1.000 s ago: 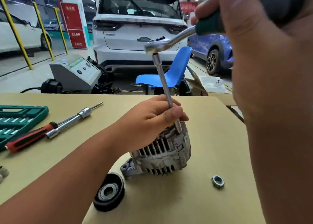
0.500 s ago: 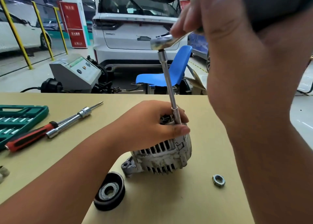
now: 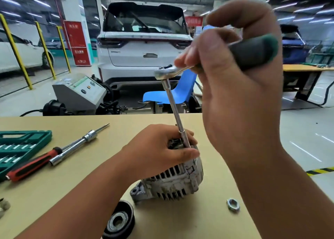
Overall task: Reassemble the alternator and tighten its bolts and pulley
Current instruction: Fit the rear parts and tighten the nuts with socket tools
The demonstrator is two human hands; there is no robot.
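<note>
A grey finned alternator (image 3: 173, 182) stands on the tan table (image 3: 72, 181). My left hand (image 3: 159, 152) grips its top, fingers curled beside the socket end of a long extension bar (image 3: 176, 112). The bar rises to a ratchet (image 3: 167, 72) with a dark green handle. Close to the camera, my right hand (image 3: 238, 87) holds that handle. A black pulley (image 3: 119, 222) lies on the table in front of the alternator on the left. A loose hex nut (image 3: 233, 204) lies to its right. The bolt under the socket is hidden.
On the left lie a green socket case (image 3: 19, 146), a red-handled screwdriver (image 3: 30, 164) and a T-bar socket driver (image 3: 79, 141). Behind the table stand a grey machine (image 3: 79, 92), a blue chair (image 3: 179, 92) and a white car (image 3: 144, 49).
My right hand has swung the ratchet handle round toward the right, so the green grip now points right. The extension bar stays on the alternator and my left hand keeps its hold.
</note>
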